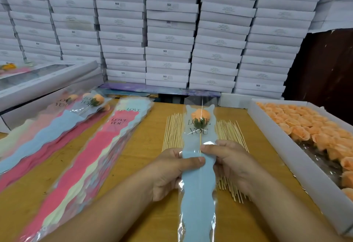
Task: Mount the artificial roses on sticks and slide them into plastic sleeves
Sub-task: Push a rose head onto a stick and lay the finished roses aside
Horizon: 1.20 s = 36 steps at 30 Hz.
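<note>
Both hands hold 1 long pale-blue plastic sleeve printed "LOVE YOU" [199, 165] upright over the wooden table [133, 165]: the left hand [172, 173] wraps it from the left with the thumb laid across its front, and the right hand [229, 163] pinches its right edge just beside that thumb. Inside, near the clear top, sits a peach artificial rose with a green calyx [200, 116] on a thin bamboo stick [200, 140] that runs down behind the blue panel between the hands. The sleeve looks light, thin and slippery, likely to crinkle or buckle if squeezed, so holding it flat at mid-length with the stick trapped through the film seems the sound grip; the rose looks soft and easily crushed, best left untouched. The stick is stiff yet slender and could snap if bent. Loose bamboo sticks [173, 132] lie under the sleeve, and a white tray of peach roses [282, 146] stands at the right.
</note>
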{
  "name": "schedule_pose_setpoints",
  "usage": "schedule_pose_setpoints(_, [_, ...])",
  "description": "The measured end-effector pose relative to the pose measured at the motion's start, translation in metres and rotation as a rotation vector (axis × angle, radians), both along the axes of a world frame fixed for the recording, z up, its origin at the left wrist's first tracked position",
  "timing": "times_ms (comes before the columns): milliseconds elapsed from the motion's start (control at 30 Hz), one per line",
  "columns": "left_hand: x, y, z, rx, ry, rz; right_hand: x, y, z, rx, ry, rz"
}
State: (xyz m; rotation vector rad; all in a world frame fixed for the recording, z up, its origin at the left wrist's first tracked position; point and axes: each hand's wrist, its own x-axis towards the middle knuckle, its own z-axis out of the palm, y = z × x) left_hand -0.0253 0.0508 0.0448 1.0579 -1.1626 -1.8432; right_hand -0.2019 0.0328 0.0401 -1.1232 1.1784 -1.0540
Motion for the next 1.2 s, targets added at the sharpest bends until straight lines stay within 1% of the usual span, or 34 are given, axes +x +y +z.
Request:
schedule_pose_setpoints(100, [-0.001, 0.002, -0.001, -0.004, -0.033, -0.064, -0.002, 0.000, 0.001, -0.012, -0.029, -0.035])
schedule_pose_setpoints(233, [-0.001, 0.003, -0.003, -0.008, -0.087, -0.216, -0.007, -0.002, 0.003, -0.041, -0.071, -0.123])
schedule_pose_setpoints(333, [-0.002, 0.004, -0.003, 0.003, -0.094, -0.269, -0.011, -0.004, 0.005, -0.060, -0.092, -0.178])
schedule_pose_setpoints(433, [-0.002, 0.004, -0.004, -0.006, -0.095, -0.250, -0.013, -0.005, 0.005, -0.066, -0.128, -0.186])
schedule_pose_setpoints(567, [-0.001, 0.001, -0.004, -0.028, -0.083, -0.172, -0.011, -0.004, 0.005, -0.057, -0.114, -0.067])
schedule_pose_setpoints(700, [0.000, 0.000, -0.003, -0.022, -0.063, -0.152, -0.008, -0.001, 0.005, -0.047, -0.082, 0.017])
schedule_pose_setpoints(833, [-0.001, 0.002, -0.003, -0.003, -0.052, -0.151, -0.009, -0.002, 0.005, -0.056, -0.046, -0.021])
schedule_pose_setpoints(1067, [-0.002, 0.004, -0.004, -0.006, -0.057, -0.251, -0.013, -0.003, 0.008, -0.055, -0.096, -0.120])
schedule_pose_setpoints(1200, [-0.003, 0.002, -0.004, 0.003, -0.076, -0.245, -0.013, -0.004, 0.007, -0.058, -0.099, -0.144])
